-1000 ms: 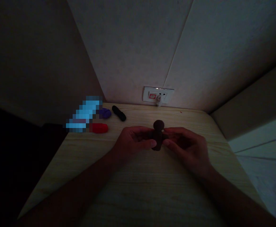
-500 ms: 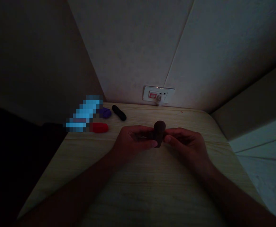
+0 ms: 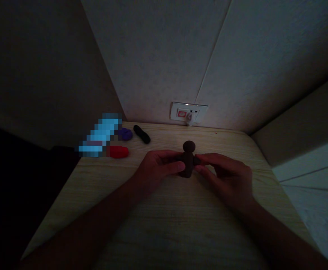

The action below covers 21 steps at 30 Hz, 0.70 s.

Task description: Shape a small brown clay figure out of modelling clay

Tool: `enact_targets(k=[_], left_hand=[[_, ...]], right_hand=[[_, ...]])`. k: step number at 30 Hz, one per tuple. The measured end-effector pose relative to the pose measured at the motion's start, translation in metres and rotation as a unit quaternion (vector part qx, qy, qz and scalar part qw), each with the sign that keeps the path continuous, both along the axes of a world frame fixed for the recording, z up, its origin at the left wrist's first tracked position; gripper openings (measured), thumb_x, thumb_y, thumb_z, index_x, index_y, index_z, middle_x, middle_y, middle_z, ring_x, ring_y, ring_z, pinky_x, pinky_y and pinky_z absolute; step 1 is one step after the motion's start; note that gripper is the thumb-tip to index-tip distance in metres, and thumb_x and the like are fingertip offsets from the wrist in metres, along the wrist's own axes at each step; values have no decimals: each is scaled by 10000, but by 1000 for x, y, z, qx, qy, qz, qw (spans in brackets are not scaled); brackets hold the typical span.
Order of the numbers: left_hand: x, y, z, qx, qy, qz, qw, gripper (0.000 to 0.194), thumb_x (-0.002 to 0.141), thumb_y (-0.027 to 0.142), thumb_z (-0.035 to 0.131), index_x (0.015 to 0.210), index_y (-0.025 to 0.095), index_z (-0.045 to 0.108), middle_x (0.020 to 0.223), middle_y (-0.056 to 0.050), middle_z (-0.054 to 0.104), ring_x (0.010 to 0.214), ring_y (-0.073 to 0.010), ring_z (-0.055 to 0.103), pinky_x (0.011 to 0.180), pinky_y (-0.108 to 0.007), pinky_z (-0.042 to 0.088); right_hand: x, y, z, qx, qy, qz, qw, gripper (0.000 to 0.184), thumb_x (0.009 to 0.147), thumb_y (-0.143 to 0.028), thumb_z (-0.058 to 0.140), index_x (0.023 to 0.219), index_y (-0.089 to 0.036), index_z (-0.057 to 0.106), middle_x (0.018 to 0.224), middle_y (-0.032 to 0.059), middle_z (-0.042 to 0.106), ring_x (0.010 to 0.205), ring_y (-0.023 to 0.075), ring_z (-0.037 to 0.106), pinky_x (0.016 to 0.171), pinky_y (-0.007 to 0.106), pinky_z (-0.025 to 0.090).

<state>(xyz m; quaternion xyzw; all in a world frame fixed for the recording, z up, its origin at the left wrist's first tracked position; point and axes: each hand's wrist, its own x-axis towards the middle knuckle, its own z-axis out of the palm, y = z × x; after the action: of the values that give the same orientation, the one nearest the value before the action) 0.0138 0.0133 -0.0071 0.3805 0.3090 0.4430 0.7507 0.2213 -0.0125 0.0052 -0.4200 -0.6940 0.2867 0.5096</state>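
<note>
The brown figure now shows its round head clear above the body, where half a second ago it tilts so that the two overlap; the left hand grips the body between thumb and fingers; the right hand pinches the short stub at its side, now plainer to see; the figure is over the middle of the table, though whether its base touches I cannot tell; this seems to give the right fingertips better access to the stub.
</note>
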Motion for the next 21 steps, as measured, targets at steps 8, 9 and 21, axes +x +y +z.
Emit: enact_targets(k=[8, 9, 21], left_hand=[[0, -1, 4, -51, -9, -6, 999, 335, 642, 234, 944, 950, 158, 836, 923, -75, 836, 812, -188, 766, 777, -300, 604], [1, 0, 4, -50, -8, -4, 999, 337, 640, 238, 945, 949, 161, 836, 923, -72, 836, 813, -187, 766, 778, -299, 603], [-2, 0, 1, -22, 12, -9, 1000, 350, 657, 231, 933, 986, 167, 829, 957, -83, 836, 823, -188, 763, 779, -300, 580]], right_hand=[[0, 1, 5, 40, -46, -9, 998, 292, 850, -152, 815, 1071, -342, 808, 955, -17, 832, 829, 174, 774, 760, 292, 642], [0, 1, 5, 41, -51, -10, 998, 288, 850, -161, 816, 1079, -336, 805, 955, -14, 831, 819, 176, 773, 753, 297, 643], [-2, -2, 4, -18, -15, -27, 999, 233, 819, -174, 834, 1005, -313, 825, 930, -6, 842, 782, 184, 796, 716, 288, 671]])
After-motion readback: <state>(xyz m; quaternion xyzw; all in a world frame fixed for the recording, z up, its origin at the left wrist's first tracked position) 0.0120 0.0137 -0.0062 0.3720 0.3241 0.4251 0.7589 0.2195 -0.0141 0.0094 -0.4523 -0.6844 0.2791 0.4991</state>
